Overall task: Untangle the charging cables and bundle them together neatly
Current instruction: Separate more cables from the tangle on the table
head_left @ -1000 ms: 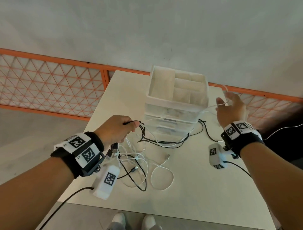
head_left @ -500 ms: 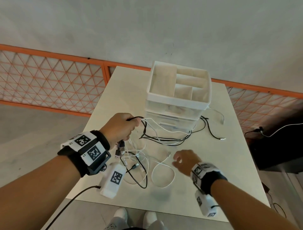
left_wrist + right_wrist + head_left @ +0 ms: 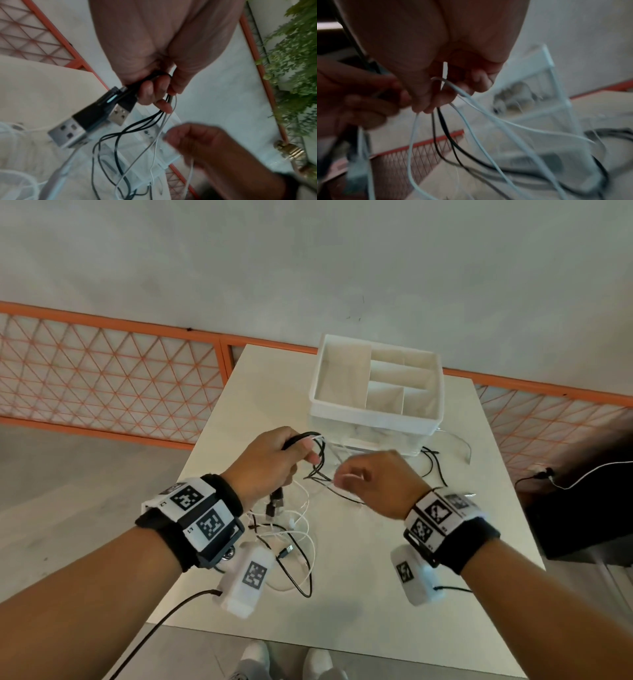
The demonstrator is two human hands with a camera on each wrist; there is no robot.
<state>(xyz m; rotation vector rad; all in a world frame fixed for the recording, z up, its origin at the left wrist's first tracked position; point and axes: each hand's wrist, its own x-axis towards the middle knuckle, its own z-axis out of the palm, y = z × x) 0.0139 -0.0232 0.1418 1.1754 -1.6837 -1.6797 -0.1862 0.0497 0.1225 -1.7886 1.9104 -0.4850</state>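
Observation:
Above the table my left hand (image 3: 301, 455) grips a bunch of black cables (image 3: 320, 474); their two USB plugs (image 3: 275, 503) hang below the fist. The left wrist view shows those plugs (image 3: 96, 116) sticking out under my curled fingers (image 3: 150, 93). Just to the right, my right hand (image 3: 342, 479) pinches a white cable (image 3: 488, 117) between thumb and fingers (image 3: 436, 100). Black strands (image 3: 447, 136) run down beside it. Loose white and black loops (image 3: 298, 553) lie tangled on the table under both hands.
A white drawer organizer (image 3: 373, 412) with open top compartments stands at the back middle of the beige table (image 3: 411, 594). More cable ends trail round its right side (image 3: 436, 470). An orange mesh fence (image 3: 102, 385) runs behind. My shoes show below the near edge.
My right hand came from the organizer's right side down to the table front, then up beside the left hand, where it now pinches a white cable. The left hand kept its hold.

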